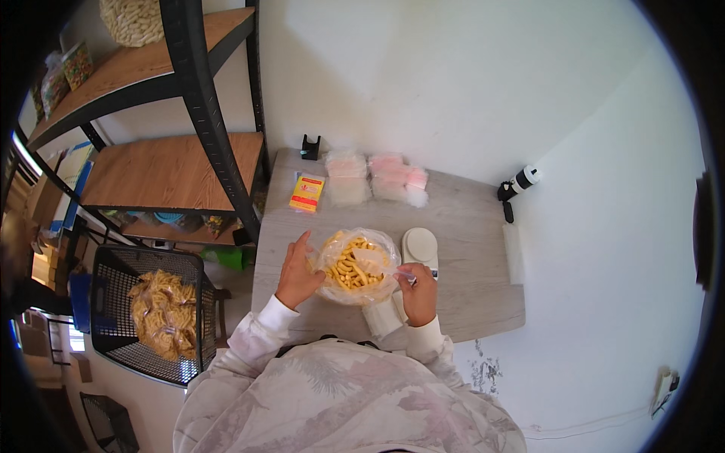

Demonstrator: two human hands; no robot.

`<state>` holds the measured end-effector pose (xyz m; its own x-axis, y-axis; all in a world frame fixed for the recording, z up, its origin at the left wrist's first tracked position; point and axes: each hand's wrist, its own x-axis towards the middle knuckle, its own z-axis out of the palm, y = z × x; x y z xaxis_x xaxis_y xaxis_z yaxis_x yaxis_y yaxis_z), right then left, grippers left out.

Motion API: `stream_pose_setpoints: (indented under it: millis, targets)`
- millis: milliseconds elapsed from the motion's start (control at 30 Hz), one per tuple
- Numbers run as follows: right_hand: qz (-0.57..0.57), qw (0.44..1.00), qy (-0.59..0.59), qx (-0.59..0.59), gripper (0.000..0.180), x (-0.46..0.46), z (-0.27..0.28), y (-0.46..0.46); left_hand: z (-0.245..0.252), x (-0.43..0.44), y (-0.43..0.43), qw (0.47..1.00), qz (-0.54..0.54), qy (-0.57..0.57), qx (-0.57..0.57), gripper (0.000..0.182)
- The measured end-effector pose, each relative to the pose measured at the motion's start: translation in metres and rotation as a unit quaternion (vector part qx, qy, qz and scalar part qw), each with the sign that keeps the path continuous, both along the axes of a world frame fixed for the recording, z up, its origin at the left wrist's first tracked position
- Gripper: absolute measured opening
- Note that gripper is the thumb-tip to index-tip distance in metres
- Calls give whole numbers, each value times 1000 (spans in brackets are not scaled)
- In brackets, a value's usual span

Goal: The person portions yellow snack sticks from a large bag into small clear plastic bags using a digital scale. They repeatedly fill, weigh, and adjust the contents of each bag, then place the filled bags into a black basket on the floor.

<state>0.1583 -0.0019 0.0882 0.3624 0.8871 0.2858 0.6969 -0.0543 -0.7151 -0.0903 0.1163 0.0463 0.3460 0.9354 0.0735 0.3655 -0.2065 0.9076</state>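
A clear plastic bag (341, 294) stands with its mouth spread on the grey wood-look table, full of yellow curled puffed snacks (352, 270). At its left side is my left hand (299, 269), fingers raised and apart, the thumb close to the bag's edge. My right hand (418, 291) is closed on the handle of a translucent plastic scoop (369, 257), whose blade lies over the snacks. Just beyond the right hand sits a white kitchen scale (420, 243) with a round platform. Small clear packets (380, 318) lie between the bag and my body.
Stacks of clear bags (346, 189), pink-tinted packets (398, 175) and a yellow-red packet (307, 193) lie along the back. A black holder (310, 148) stands behind them. Left are a metal-framed shelf (170, 175) and a black basket (107, 340) of bagged snacks. A white-black bottle (524, 180) is at the right wall.
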Motion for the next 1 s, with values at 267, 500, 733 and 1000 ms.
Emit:
stream_pose_setpoints:
  millis: [267, 500, 733, 1000]
  targets:
    - [26, 994, -76, 74, 17, -14, 18, 27, -24, 0, -9, 990, -20, -106, -96, 87]
    - [156, 986, -53, 38, 19, -11, 15, 29, -19, 2, -7, 988, -15, -108, -108, 86]
    - [114, 987, -84, 71, 17, 1, 17, 31, -26, 0, -8, 977, -40, -159, -137, 84]
    - [109, 993, 39, 6, 17, -6, 28, 16, -19, 0, -9, 960, -57, -206, -180, 84]
